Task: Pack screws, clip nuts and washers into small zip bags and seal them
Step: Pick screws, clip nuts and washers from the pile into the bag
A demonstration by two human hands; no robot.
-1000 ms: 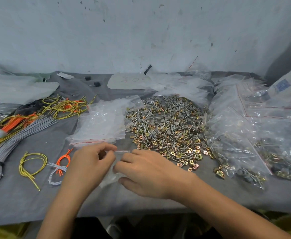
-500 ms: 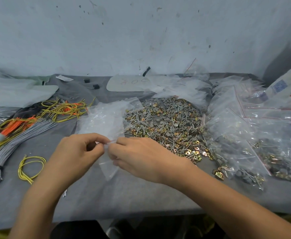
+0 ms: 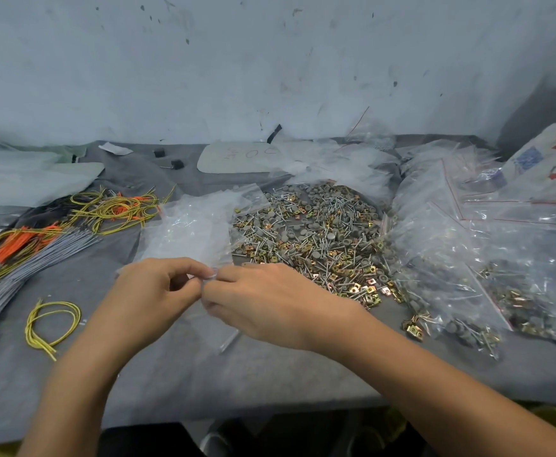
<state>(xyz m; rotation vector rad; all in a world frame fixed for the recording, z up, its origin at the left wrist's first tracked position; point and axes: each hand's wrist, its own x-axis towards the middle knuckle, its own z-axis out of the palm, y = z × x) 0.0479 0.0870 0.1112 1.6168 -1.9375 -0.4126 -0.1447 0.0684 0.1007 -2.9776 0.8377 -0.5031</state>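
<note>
My left hand (image 3: 157, 291) and right hand (image 3: 270, 301) meet above the grey surface (image 3: 171, 384). Each pinches the top edge of one small clear zip bag (image 3: 220, 331) between thumb and fingertips. The bag hangs below them. The pile of screws, clip nuts and washers (image 3: 319, 239) lies just beyond my right hand.

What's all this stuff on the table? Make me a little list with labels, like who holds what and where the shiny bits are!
Left hand: pinches the top of the small zip bag
Right hand: pinches the same bag top
Bag contents: cannot tell
Hardware pile: loose screws, clip nuts and washers, behind the right hand
Empty bags: stack left of the pile
Filled bags: heaped right of the pile
Wires: yellow, orange and grey, far left
</note>
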